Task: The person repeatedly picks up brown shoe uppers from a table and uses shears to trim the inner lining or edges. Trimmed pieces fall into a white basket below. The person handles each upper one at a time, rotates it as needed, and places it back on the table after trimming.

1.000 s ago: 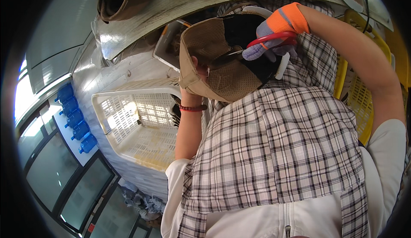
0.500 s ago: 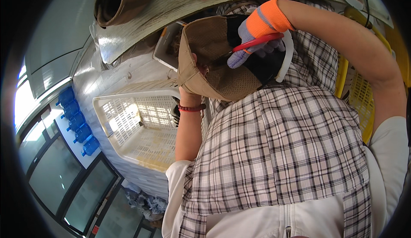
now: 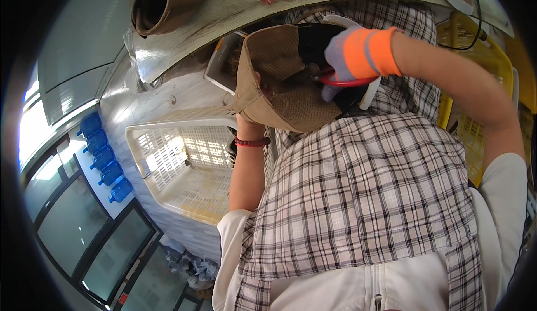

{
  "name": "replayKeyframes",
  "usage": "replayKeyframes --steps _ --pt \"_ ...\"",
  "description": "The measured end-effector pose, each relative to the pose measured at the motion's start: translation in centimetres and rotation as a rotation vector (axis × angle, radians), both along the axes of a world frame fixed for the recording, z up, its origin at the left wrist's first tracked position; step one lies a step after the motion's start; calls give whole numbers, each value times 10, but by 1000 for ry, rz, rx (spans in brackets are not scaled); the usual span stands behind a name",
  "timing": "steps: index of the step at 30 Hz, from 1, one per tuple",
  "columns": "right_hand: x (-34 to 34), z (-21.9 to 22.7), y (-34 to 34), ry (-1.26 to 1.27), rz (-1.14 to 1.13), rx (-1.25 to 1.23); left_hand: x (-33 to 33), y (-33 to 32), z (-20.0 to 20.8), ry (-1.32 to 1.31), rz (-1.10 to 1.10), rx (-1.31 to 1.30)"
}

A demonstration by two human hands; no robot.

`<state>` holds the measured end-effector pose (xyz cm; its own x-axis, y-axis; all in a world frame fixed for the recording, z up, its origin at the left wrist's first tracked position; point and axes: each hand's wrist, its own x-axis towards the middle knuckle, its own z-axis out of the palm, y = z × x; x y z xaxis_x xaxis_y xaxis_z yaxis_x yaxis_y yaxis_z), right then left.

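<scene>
In front of my apron is a cap-like tan woven fabric piece [image 3: 274, 107] with a black inner section and a curved white strip [image 3: 369, 94] at its right edge. My left hand [image 3: 250, 123] grips its left wall; the palm is mostly behind the fabric and some fingertips show inside. My right hand [image 3: 341, 59], in a grey-purple glove with an orange cuff, is closed around a red-handled cutting tool [image 3: 363, 81], probably scissors. The dark metal end of this tool points left into the fabric hollow, its tip hard to make out.
Beyond my hands runs a pale wooden table [image 3: 224, 23] carrying a rolled tan piece [image 3: 173, 3]. A white slatted basket [image 3: 162, 199] stands at left, a yellow basket [image 3: 470, 126] at right. Blue water jugs [image 3: 103, 157] line the far left. A black cable [image 3: 479, 14] hangs at upper right.
My right hand has shifted right and turned, so the back of the glove now faces up and the red handles sit lower. The left hand and fabric piece stay nearly in place.
</scene>
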<state>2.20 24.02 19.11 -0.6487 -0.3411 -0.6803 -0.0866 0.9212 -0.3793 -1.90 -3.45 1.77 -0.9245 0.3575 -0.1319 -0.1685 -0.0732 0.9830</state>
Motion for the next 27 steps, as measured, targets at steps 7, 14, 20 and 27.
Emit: replayKeyframes --steps 7,14,20,27 --pt "54 -29 41 4 -212 -158 5 -21 28 153 -215 -264" --pt "116 -94 83 -34 -799 -598 44 -11 271 785 -82 -361" --pt "111 -109 76 132 -757 -520 15 -4 350 1648 0 -1288" --pt "113 -121 73 223 -717 -520 -162 29 282 1782 -101 -1349"
